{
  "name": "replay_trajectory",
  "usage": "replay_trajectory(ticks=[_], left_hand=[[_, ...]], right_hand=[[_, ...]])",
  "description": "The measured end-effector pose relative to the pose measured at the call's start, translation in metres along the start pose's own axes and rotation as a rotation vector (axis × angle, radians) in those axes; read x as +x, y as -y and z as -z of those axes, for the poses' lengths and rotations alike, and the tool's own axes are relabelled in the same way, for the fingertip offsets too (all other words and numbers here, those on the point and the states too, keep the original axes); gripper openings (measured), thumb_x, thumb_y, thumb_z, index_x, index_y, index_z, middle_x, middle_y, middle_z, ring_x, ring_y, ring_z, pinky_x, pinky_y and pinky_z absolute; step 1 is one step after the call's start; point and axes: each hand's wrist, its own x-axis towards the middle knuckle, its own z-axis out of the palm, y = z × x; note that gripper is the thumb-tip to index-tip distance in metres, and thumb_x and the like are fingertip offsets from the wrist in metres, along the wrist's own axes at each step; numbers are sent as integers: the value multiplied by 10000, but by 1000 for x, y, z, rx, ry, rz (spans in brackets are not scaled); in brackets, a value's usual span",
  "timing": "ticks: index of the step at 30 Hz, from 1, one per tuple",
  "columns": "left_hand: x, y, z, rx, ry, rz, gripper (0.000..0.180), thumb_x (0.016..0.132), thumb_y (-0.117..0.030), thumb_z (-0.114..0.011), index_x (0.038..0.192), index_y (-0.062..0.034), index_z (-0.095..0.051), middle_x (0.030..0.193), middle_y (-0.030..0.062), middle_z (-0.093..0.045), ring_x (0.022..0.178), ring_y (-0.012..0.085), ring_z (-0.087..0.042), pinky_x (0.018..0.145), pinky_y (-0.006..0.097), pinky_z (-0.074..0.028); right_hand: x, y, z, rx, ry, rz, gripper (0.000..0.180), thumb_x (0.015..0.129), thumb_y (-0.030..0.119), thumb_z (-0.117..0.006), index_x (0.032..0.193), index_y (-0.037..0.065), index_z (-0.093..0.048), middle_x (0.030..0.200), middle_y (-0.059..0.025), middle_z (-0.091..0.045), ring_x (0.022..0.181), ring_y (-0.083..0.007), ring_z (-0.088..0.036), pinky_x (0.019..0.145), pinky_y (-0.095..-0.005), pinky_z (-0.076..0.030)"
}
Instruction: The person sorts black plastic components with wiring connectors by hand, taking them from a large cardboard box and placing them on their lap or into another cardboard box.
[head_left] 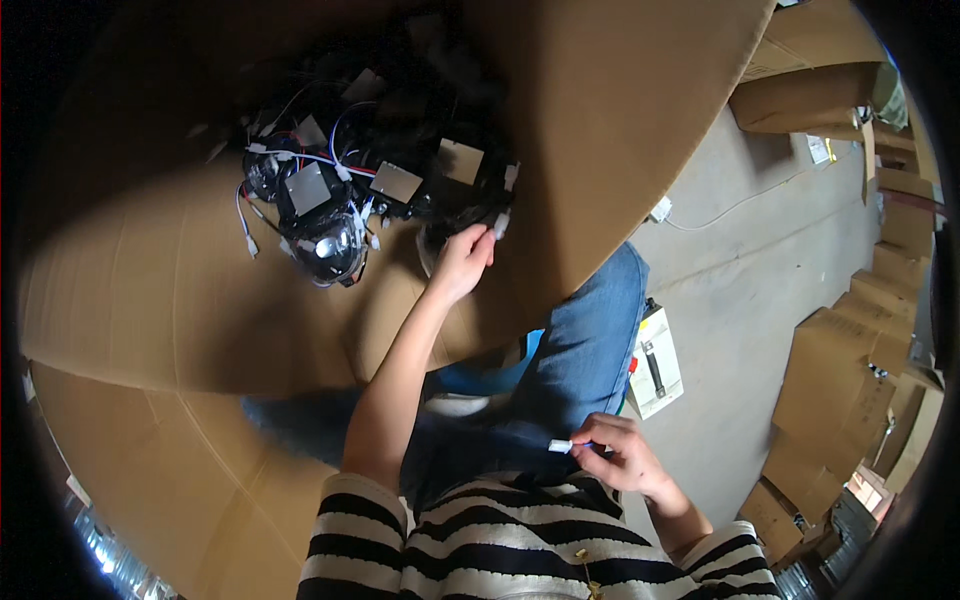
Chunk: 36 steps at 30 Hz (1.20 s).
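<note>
Your left hand (462,262) is stretched out ahead of you into a big cardboard box (150,290); its fingers are curled closed around a small white connector (501,225) at the end of a dark lead, pinching it at the fingertips; your right hand (618,452) sits low, close to your striped top (520,550), with thumb and forefinger pressed shut on a small white plug (560,446) that sticks out toward your left, the other fingers loosely folded under.

Just beyond and to the left of your left hand lies a heap of black lamp units (340,205) inside the box; one round glass lens (328,248) faces up nearest you, square grey metal plates (396,182) sit on top of the housings, and thin white, red and blue wires (300,158) loop across them with white plugs hanging loose; the connector you hold lies at the right edge of this heap, touching it or just beside it.

Between your two hands runs your leg in blue jeans (580,350); just to the right of the leg, above your right hand, a white box with a black handle (655,365) rests on the grey floor (740,290); further right, well apart from both hands, stacks of brown cartons (840,390) line the floor.
</note>
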Motion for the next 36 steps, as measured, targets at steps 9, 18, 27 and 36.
replay_trajectory(ticks=[9, 18, 27, 36], left_hand=[[-150, -79, 10, -629, 323, 120, 166, 822, -36, -476, 963, 31, -533, 835, 30, -562, 763, 78, -514, 725, 201, -393], [-209, -113, -19, -140, -68, -432, 386, 603, 130, -507, 953, -13, -589, 761, 82, -597, 611, 158, -526, 582, 245, -425], [-221, -118, -25, 63, -280, -659, 419, 559, 158, -509, 923, -26, -605, 837, 82, -599, 614, 163, -517, 536, 247, -422], [-221, -111, -28, 176, -175, -641, 440, 594, 109, -537, 1013, -23, -562, 888, 109, -563, 621, 203, -512, 563, 279, -422]], right_hand=[[3, 37, 2, 42, 14, 74, 44, 697, -10, -560, 739, -2, -550, 661, -76, -528, 583, -189, -502, 484, -270, -380], [-13, 49, -18, 346, -88, 13, 12, 725, -8, -551, 730, 2, -548, 645, -16, -509, 527, -63, -435, 460, -197, -325], [-21, 48, -38, 526, -218, -91, 25, 761, 22, -526, 749, 10, -545, 651, 14, -506, 564, -13, -416, 473, -163, -317], [-22, 45, -38, 301, -234, -139, 43, 744, 42, -525, 707, 21, -533, 630, 14, -521, 553, -31, -438, 477, -169, -325]])
